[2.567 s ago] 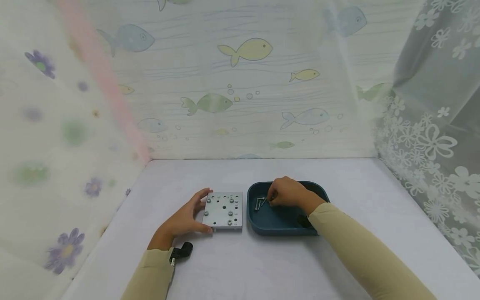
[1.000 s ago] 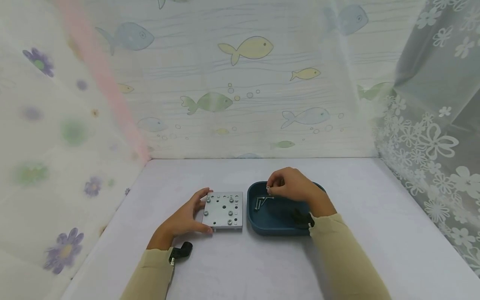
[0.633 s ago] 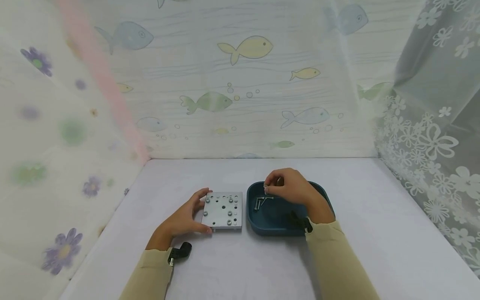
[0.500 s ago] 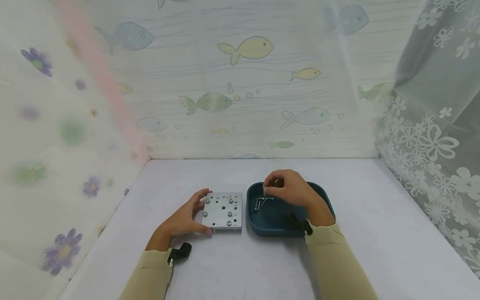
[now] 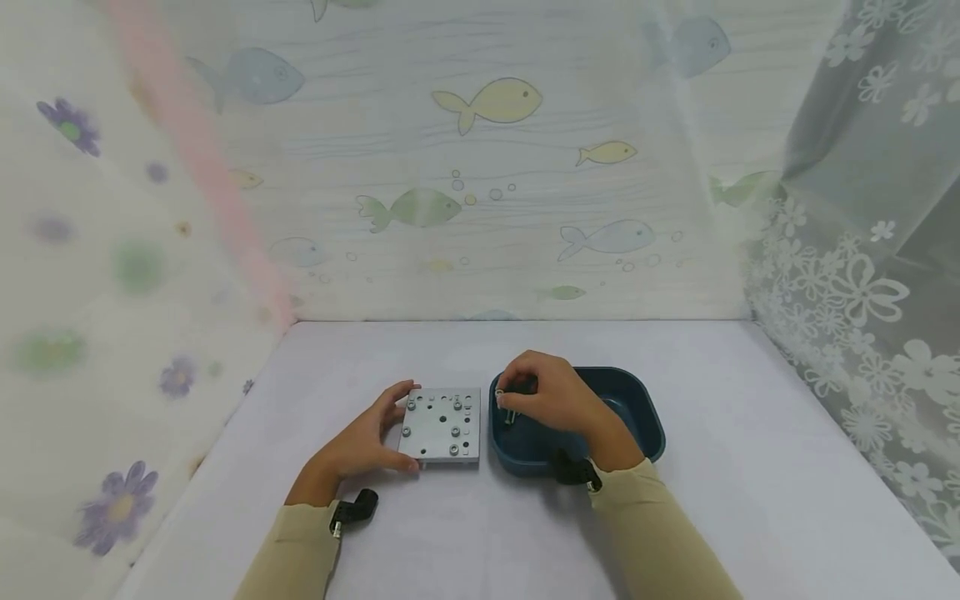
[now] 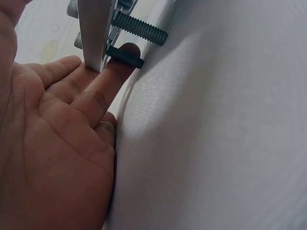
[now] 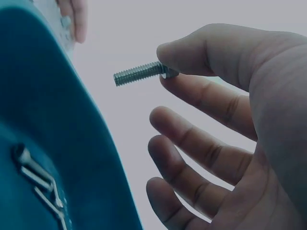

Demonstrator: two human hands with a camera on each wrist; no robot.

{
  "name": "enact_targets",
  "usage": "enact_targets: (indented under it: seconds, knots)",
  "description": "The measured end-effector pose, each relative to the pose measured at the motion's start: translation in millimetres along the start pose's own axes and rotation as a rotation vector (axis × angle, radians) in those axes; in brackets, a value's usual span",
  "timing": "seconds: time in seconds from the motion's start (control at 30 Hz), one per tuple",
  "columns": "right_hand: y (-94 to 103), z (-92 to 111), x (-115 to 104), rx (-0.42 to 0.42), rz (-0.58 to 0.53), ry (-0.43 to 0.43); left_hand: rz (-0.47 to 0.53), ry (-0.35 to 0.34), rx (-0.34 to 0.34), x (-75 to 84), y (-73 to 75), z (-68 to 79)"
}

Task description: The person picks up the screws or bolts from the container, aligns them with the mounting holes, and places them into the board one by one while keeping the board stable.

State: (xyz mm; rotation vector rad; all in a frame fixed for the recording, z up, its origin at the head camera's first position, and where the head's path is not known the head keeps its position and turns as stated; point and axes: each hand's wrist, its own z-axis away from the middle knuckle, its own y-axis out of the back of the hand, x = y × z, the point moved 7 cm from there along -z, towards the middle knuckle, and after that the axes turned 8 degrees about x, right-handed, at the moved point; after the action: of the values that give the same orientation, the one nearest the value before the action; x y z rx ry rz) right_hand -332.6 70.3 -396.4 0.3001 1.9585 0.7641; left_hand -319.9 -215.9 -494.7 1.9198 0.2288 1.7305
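While the right hand (image 5: 551, 396) pinches a threaded bolt (image 7: 139, 74) by its head between thumb and index finger, above the left rim of the dark blue tray (image 5: 651, 408), the drilled metal plate (image 5: 429, 433) lies just to the left and a little nearer the person on the white counter (image 5: 450, 533). The bolt's long axis runs outward from those fingertips in the right wrist view, threaded end free; whether it points straight down is too small to tell from the head. The left hand (image 5: 363, 442) is the nearer to the plate, gripping its left side with thumb and fingers at opposite corners, so the right hand has the short sideways gap to bridge.
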Motion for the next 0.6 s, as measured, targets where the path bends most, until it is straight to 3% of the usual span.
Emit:
enact_targets:
  seconds: [0.6]
  knots:
    - [-33.6, 2.3, -20.7, -0.066, -0.053, 0.070, -0.015, -0.001, 0.002, -0.3, 0.8, 1.0]
